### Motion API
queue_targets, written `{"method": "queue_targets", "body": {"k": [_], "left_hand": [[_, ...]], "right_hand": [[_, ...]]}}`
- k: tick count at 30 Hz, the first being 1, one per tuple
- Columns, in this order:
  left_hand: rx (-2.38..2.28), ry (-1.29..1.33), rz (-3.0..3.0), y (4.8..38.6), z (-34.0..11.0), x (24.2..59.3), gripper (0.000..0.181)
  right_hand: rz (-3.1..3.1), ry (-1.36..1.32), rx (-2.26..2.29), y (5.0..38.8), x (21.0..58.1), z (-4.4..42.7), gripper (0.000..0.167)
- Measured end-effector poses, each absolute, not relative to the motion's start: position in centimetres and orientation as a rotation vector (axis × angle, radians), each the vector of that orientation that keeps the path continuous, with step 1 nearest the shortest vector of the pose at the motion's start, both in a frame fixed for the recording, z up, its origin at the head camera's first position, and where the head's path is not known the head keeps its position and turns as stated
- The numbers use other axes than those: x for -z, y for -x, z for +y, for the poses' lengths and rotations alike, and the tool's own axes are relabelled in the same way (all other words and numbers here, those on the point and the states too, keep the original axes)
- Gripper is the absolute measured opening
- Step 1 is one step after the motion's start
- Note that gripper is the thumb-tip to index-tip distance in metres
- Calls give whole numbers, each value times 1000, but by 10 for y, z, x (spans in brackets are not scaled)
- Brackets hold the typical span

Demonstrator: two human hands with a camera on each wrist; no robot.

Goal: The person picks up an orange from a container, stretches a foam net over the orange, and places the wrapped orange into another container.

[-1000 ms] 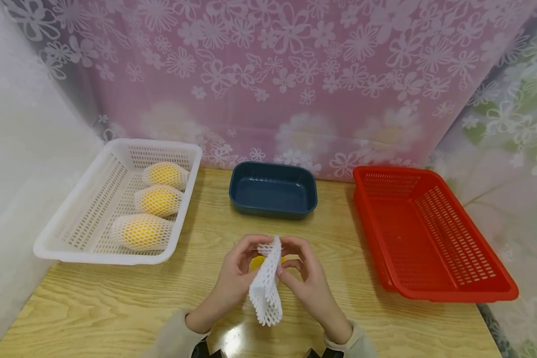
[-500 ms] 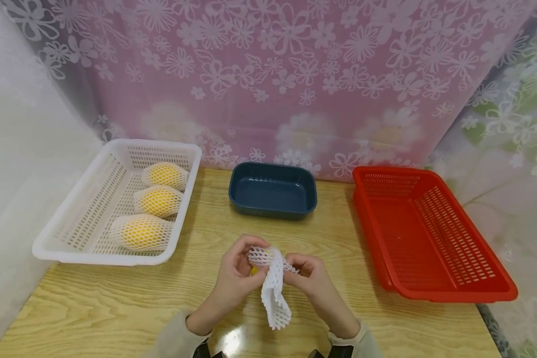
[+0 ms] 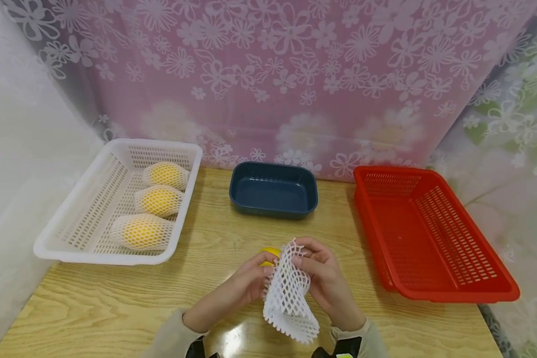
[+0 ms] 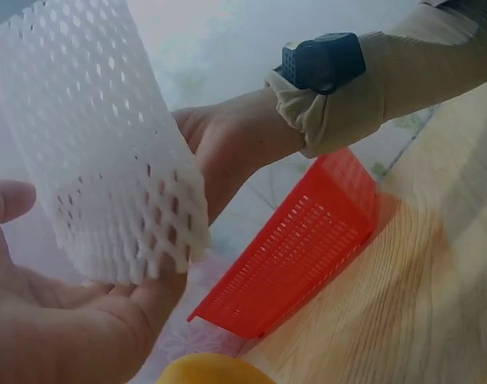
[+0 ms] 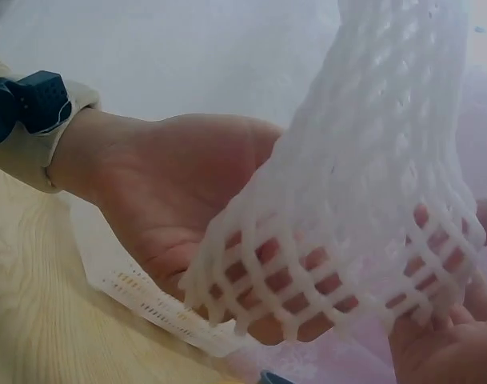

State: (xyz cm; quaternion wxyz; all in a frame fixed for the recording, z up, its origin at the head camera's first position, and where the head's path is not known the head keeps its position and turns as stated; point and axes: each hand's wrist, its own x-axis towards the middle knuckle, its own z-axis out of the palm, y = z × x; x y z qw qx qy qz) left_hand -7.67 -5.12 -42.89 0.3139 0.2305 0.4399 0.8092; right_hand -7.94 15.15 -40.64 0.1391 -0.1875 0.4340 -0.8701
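Note:
A white foam fruit net (image 3: 288, 293) hangs between my two hands above the wooden table. My right hand (image 3: 325, 281) pinches its upper edge between thumb and fingers. On the other side my left hand (image 3: 246, 279) grips the net's rim with its fingertips. Fingers show through the mesh near the open rim in the right wrist view, where the net (image 5: 371, 168) widens downward. Just beyond my left fingertips is a bare yellow fruit (image 3: 270, 251), partly hidden by hand and net. Only the top of that fruit (image 4: 215, 370) appears in the left wrist view.
A white basket (image 3: 78, 199) at the left holds three yellow fruits (image 3: 160, 201) in foam nets. Behind my hands stands a dark blue tray (image 3: 273, 211). At the right is a red basket (image 3: 376, 238). A flowered pink curtain (image 3: 268, 89) closes the back.
The net has come away from around the yellow fruit, which now shows bare behind my left fingers. Both hands shifted slightly right, and the net's wide end swung down toward the right.

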Motion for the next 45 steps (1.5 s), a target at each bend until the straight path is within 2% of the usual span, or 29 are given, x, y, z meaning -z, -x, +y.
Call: {"method": "queue_targets", "body": {"k": [5,13,20,23,29,36,45], "left_hand": [[-2106,-566,1019,79,-54,430,28],[-2365,-506,680,87,-62,440,27],[-2449,-471,678,92,-66,435,27],[-2455,-429,764,95,-65,437,28],[-2431,-188,844,108,-66,447,24],[-2393,-68,797,120,-67,459,19],[-2379,93,940,129,-64,483,17]], "right_hand": [[1370,423,2453,82,407,150,32],[1330,354,2268,87,416,150,17],[1290,459,2087,88,425,152,32],[1304,441,2085,89,428,152,28],[1452,225,2220,94,426,150,16],[1546,-38,2319,106,433,143,17],[1719,-277,2357,126,469,137,16]]}}
